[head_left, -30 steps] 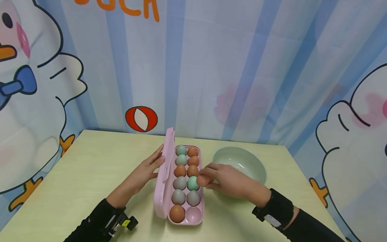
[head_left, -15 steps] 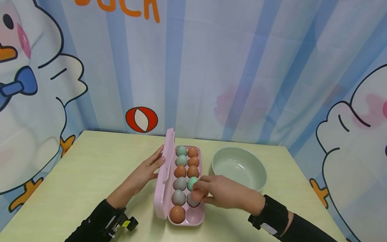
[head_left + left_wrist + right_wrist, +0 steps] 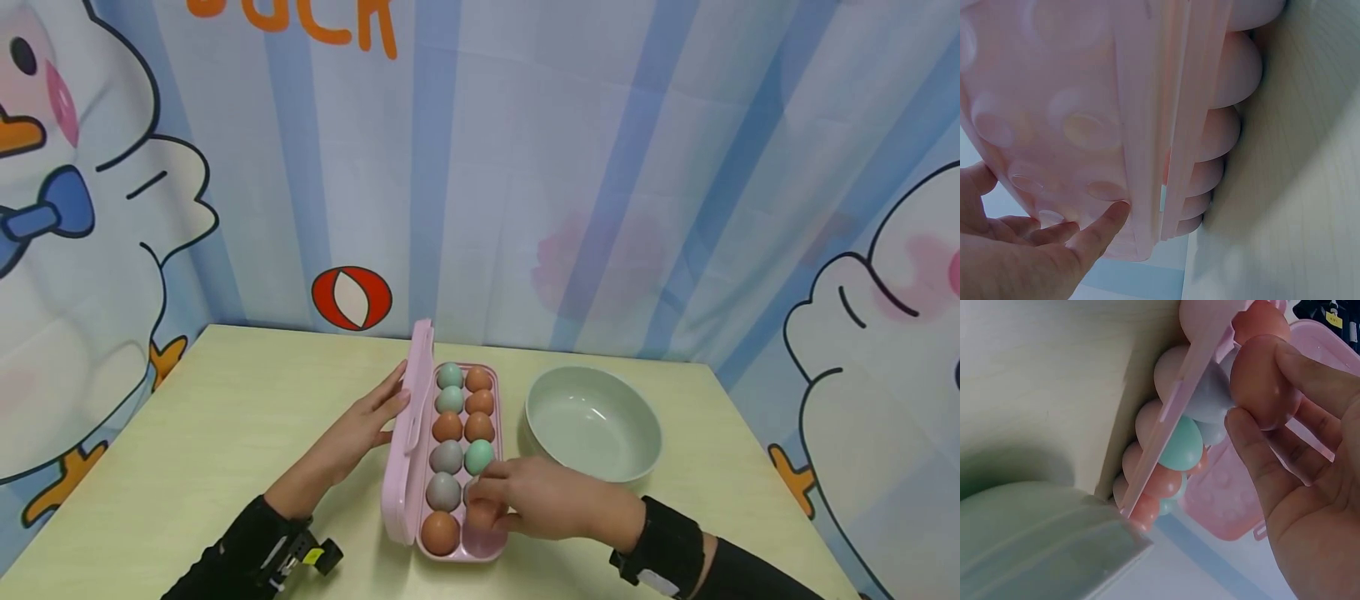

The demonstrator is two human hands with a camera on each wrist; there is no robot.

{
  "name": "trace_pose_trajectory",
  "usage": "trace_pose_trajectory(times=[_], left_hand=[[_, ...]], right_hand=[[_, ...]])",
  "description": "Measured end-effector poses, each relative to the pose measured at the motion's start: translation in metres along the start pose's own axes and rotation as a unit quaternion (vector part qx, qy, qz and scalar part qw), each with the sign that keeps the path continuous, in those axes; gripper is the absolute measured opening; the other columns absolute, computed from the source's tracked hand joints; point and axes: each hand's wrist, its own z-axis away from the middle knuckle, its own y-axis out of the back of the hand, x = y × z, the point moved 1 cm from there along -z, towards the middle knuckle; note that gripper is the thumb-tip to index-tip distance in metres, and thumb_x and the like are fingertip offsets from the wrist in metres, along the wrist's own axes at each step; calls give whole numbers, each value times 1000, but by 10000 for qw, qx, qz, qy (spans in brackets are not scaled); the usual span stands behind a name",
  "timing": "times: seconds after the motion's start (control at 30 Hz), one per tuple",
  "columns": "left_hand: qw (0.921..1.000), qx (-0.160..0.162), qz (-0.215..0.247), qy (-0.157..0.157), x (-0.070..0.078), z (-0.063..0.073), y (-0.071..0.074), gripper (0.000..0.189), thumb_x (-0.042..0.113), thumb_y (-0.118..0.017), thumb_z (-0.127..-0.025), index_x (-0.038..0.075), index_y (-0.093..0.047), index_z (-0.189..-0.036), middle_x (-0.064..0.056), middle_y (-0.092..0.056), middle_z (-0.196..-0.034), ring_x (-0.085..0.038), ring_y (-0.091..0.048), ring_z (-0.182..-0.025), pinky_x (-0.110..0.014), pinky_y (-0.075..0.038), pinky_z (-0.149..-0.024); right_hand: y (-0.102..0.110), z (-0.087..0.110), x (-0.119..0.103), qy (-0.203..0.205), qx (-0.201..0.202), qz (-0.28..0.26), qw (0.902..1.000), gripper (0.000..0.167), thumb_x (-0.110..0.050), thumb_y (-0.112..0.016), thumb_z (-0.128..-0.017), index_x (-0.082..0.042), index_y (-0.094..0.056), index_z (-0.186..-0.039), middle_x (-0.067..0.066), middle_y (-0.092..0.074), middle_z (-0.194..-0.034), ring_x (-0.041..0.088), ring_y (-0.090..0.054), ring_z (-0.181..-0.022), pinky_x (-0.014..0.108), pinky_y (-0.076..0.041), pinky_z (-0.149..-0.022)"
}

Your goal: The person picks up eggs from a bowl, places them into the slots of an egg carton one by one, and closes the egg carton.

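Note:
My right hand (image 3: 551, 498) pinches a brown egg (image 3: 1263, 381) between thumb and fingers. In the head view it is low over the near right corner of the pink egg box (image 3: 501, 433), by the bare front-right cup (image 3: 483, 546). Whether the egg touches the cup cannot be told. The raised lid (image 3: 405, 442) stands tilted on the left. Against its outer face rest the extended fingertips of my left hand (image 3: 348, 433). Brown, grey and green eggs fill the other cups, among them a green egg (image 3: 479, 456) and a brown egg (image 3: 439, 532); my right hand partly hides a grey egg.
A pale green bowl (image 3: 592, 421) stands on the wooden table (image 3: 247, 400), right of the egg box and just beyond my right hand. Behind the table's far edge hangs a striped cartoon curtain (image 3: 510, 183).
My right hand has brought the brown egg nearer along the box's right row, from beside the green egg to the front cup. My left hand has stayed at the lid.

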Motion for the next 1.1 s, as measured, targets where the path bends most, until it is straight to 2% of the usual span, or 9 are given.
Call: trace_pose_trajectory(times=[0.23, 0.5, 0.73, 0.93, 1.1], left_hand=[[10000, 7, -13, -3, -1, -1, 0, 69, 48, -48, -100, 34, -12, -158, -4, -15, -162, -32, -27, -143, -55, -38, -105], [10000, 6, -16, -61, 0, 0, 0, 68, 48, -47, -101, 35, -12, -158, -3, -15, -162, -31, -28, -143, -55, -38, -105], [10000, -8, 3, -99, 0, 0, 0, 67, 47, -47, -101, 36, -13, -157, -3, -16, -162, -31, -28, -143, -54, -38, -105], [9999, -29, 26, -109, 0, 0, 0, 67, 47, -47, -101, 35, -13, -157, -3, -15, -162, -30, -27, -143, -55, -38, -105], [10000, -29, 10, -88, 1, 1, 0, 67, 47, -47, -101, 35, -12, -158, -2, -15, -162, -30, -26, -144, -56, -37, -105]], right_hand=[[-10, -2, -2, 126, 14, 133, 9998, 33, -18, -80, -82, -16, -63, -110, -9, -56, -95, 2, -53, -84, 11, -43, -75], [-17, -4, -4, 204, -79, 275, 9994, 31, -20, -79, -83, -15, -66, -111, -7, -61, -103, 3, -57, -93, 14, -46, -83], [-20, -5, -7, 330, -114, 463, 9983, 28, -20, -78, -83, -16, -65, -106, -9, -60, -97, 4, -56, -89, 17, -46, -81], [-22, -6, -9, 404, -208, 521, 9976, 23, -21, -75, -87, -19, -68, -109, -9, -62, -102, 5, -56, -92, 17, -45, -84], [-20, -8, -11, 315, -402, 531, 9973, 25, -20, -75, -87, -19, -68, -112, -8, -63, -105, 5, -55, -93, 17, -45, -83]])
